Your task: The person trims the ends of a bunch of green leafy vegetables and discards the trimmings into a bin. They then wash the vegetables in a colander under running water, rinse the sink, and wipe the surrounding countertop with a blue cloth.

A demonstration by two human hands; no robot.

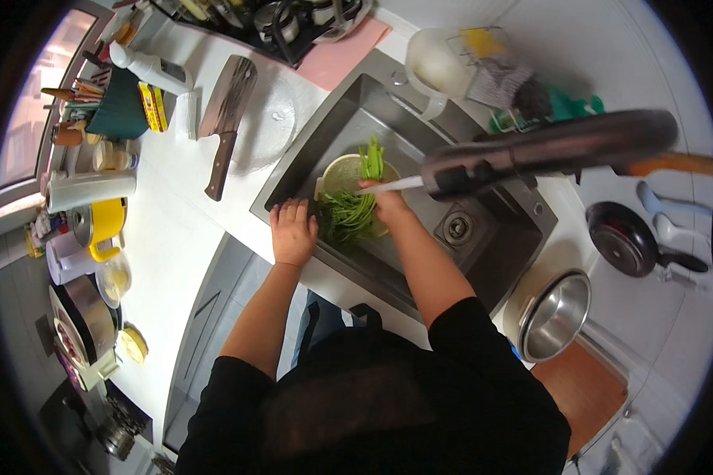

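Observation:
My right hand (387, 202) grips a bunch of long green leafy stems (352, 212) over a pale colander or basin (343, 171) in the grey sink (371, 98). The stalk ends stick up past my fingers, and the leafy part hangs toward the near left side of the sink. Water (392, 184) streams from the dark faucet (475, 169) onto the stems by my right hand. My left hand (294, 231) rests flat on the sink's near left edge, fingers apart, with nothing in it.
A cleaver (229, 119) lies across a clear round lid or plate (273, 127) on the counter left of the sink. The drain (456, 228) is at the right. Steel bowls (555, 314) stand beyond the sink's right edge, and a white pitcher (431, 71) stands behind it.

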